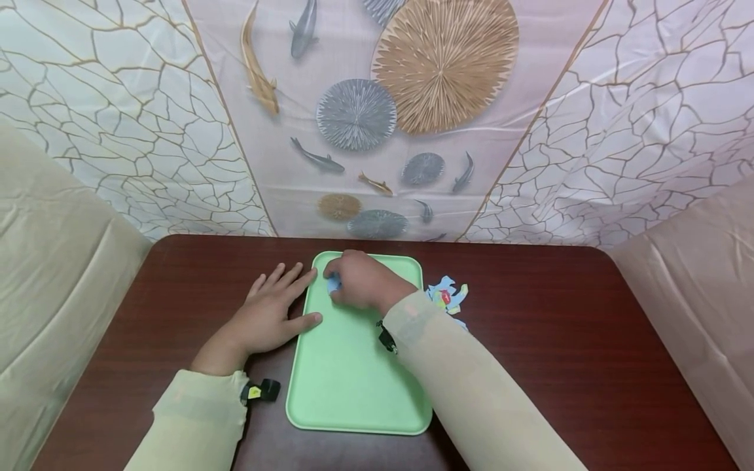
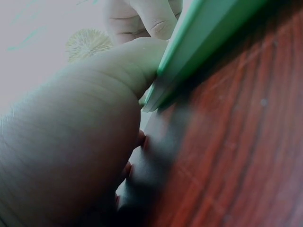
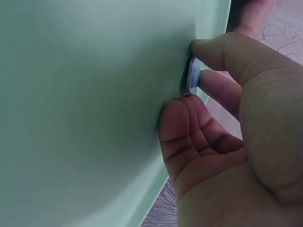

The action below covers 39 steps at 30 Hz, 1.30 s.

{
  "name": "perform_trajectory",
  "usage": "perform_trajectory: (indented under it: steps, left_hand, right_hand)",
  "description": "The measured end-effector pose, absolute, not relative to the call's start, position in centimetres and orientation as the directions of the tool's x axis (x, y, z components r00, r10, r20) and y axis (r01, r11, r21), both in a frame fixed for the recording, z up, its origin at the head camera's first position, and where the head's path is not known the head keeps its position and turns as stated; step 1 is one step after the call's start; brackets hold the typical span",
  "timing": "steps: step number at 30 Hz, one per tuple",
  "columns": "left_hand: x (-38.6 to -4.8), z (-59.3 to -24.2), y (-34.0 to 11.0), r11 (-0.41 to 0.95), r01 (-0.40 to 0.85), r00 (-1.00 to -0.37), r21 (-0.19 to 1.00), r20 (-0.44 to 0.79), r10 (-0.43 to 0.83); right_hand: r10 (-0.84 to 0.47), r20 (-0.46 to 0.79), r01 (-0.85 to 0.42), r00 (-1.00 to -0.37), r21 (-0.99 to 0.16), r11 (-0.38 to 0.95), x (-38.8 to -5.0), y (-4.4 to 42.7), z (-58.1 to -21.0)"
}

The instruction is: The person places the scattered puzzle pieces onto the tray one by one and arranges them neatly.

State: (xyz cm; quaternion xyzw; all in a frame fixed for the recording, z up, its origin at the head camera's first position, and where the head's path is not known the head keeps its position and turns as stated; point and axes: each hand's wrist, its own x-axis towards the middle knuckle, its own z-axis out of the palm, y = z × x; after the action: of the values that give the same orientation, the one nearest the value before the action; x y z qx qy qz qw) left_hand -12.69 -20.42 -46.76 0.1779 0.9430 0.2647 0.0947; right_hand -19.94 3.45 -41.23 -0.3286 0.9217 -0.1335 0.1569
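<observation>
A light green rectangular tray [image 1: 353, 386] lies on the table. Near its far left corner, my right hand [image 1: 362, 280] pinches a small flat light blue piece [image 1: 334, 284] between thumb and fingers. From the right wrist view, the piece [image 3: 193, 75] looks thin with a pale edge, low against the tray's surface; its full outline is hidden. My left hand [image 1: 268, 318] is spread with straight fingers at the tray's left side, thumb and index fingertip at the rim. The left wrist view shows that thumb [image 2: 137, 61] against the green rim.
Several loose flat pieces [image 1: 448, 296], blue, yellow-green and red, are heaped on the dark red-brown table [image 1: 559, 340] right of the tray, partly behind my right forearm. A patterned cloth backdrop [image 1: 353, 183] rises behind the table's far edge.
</observation>
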Motion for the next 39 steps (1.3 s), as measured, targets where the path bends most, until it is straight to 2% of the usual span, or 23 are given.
perform_trajectory:
  steps: [10,20,30,39]
  left_hand:
    - [-12.7,-46.9,-20.4,0.796,0.282,-0.919,0.535,-0.089,0.385]
    - [-12.8,-46.7,-20.2,0.808,0.273,-0.922,0.523,-0.097,0.375]
    - [-12.7,-46.7,-20.3,0.806,0.263,-0.926,0.531,-0.096,0.366]
    - [-12.8,-46.7,-20.3,0.804,0.267,-0.923,0.532,-0.098,0.371]
  right_hand:
    - [-0.635,-0.184,-0.549,-0.750,-0.362,0.753,-19.2,4.4,-41.5]
    - [-0.652,-0.045,-0.598,-0.757,-0.357,0.718,-17.2,7.1,-39.8]
    - [-0.601,0.023,-0.544,-0.799,-0.451,0.707,-15.8,10.3,-38.0]
    - [-0.574,0.071,-0.538,-0.816,-0.460,0.707,-15.3,12.2,-38.0]
